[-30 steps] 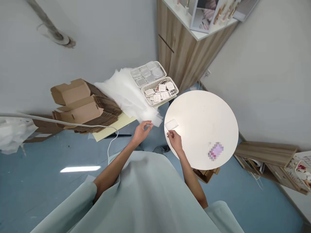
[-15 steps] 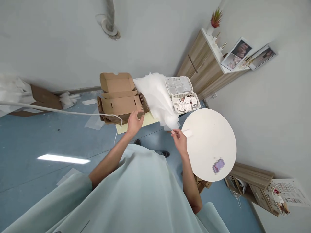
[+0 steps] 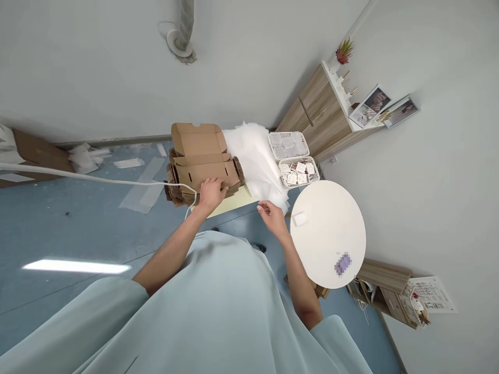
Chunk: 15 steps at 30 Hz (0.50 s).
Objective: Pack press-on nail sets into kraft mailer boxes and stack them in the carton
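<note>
My left hand (image 3: 212, 194) rests on the front part of the top cardboard box (image 3: 200, 169), its fingers spread over the brown board and the thumb apart. That box lies unfolded, with its lid flap to the back, on a stack of similar flattened boxes. Fingers loosely bent and apart, my right hand (image 3: 273, 217) hovers in front of the white foam sheets (image 3: 251, 156) with nothing visible in it. The sheets lie in a loose pile to the right of the boxes. A pale yellow surface (image 3: 234, 202) shows under the stack's front edge.
Two white baskets (image 3: 288, 145) with small packets and cards stand right of the sheets. Nearer is a round white table (image 3: 331, 228) carrying a small white item (image 3: 300, 218) and a blurred purple object (image 3: 343, 264). A white cable (image 3: 97, 177) crosses at left.
My left hand has moved left onto the cardboard. My right hand has shifted left, away from the round table and the sheets' front corner. The view has turned slightly.
</note>
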Tool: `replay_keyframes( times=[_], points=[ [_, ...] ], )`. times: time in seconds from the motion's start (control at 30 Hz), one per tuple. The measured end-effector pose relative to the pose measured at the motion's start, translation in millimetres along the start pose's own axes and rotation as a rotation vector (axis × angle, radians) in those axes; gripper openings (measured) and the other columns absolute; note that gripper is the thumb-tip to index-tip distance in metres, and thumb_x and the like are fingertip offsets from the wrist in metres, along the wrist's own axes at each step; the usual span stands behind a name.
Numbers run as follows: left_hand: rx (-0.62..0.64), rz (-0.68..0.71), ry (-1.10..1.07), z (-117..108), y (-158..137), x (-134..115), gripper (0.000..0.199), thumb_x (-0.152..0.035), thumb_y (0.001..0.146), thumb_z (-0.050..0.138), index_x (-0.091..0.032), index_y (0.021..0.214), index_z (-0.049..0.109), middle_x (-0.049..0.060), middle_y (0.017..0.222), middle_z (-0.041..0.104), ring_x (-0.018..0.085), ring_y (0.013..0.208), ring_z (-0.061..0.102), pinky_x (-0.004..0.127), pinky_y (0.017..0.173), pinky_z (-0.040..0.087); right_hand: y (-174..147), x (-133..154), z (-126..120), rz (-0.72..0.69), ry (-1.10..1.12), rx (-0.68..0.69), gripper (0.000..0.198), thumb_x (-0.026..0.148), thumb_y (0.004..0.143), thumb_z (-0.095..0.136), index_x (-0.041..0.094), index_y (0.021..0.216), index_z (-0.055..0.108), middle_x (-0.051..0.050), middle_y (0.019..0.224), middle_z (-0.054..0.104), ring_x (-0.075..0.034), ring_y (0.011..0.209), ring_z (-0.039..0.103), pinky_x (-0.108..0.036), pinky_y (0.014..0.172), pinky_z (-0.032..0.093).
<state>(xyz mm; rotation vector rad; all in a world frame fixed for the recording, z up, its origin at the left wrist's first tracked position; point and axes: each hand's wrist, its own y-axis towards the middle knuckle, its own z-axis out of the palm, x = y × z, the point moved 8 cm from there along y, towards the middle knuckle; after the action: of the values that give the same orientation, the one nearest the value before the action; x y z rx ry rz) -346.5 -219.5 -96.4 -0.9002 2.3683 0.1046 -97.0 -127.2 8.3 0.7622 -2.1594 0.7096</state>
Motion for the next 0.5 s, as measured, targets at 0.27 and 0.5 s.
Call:
replay_keyframes(
  times=[0.27, 0.5],
  points=[
    [0.021, -0.02, -0.004, -2, 21, 7, 0.049, -0.04, 0.109, 0.038, -0.02, 0.118, 0.082, 0.021, 0.123, 0.081, 0.04, 0.123, 0.072, 0.051, 0.103, 0.057, 61, 39, 60, -0.193, -0.254, 0.087, 0.034, 0.029, 0.11, 0.058, 0.023, 0.142, 0.07, -0.012, 0.155, 0.068, -0.025, 0.146, 0.064, -0.04, 0.125, 0.052],
    [0.065, -0.006, 0.072, -6, 31, 4, 0.052, -0.036, 0.108, 0.035, -0.018, 0.116, 0.083, 0.024, 0.123, 0.081, 0.04, 0.118, 0.075, 0.051, 0.096, 0.06, 102, 36, 124, -0.219, -0.546, 0.257, 0.042, 0.019, 0.11, 0.054, 0.016, 0.152, 0.06, -0.019, 0.164, 0.057, -0.031, 0.155, 0.054, -0.045, 0.128, 0.05]
  ],
)
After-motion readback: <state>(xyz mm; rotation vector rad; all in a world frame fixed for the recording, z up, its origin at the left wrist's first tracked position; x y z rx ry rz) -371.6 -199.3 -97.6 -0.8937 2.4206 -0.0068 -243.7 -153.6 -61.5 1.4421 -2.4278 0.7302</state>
